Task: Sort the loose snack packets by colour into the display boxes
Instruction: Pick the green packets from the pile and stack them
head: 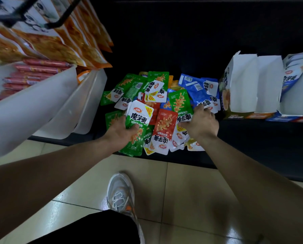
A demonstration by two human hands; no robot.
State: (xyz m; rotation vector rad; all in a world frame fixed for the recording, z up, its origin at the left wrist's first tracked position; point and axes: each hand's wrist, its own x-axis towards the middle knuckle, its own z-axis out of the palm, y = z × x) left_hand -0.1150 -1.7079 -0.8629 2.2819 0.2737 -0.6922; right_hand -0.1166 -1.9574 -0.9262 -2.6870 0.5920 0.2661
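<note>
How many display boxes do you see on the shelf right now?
2. A green-fronted display box stands just right of the packet pile, its white flaps open; a blue display box sits beside it at the right edge, partly cut off. More may lie out of frame.

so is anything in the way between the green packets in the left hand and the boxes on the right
Yes. The left hand holds green packets at the pile's left; the display boxes stand right of it. Between them lie the heaped loose packets and the right hand, so the carry must go over those.
</note>
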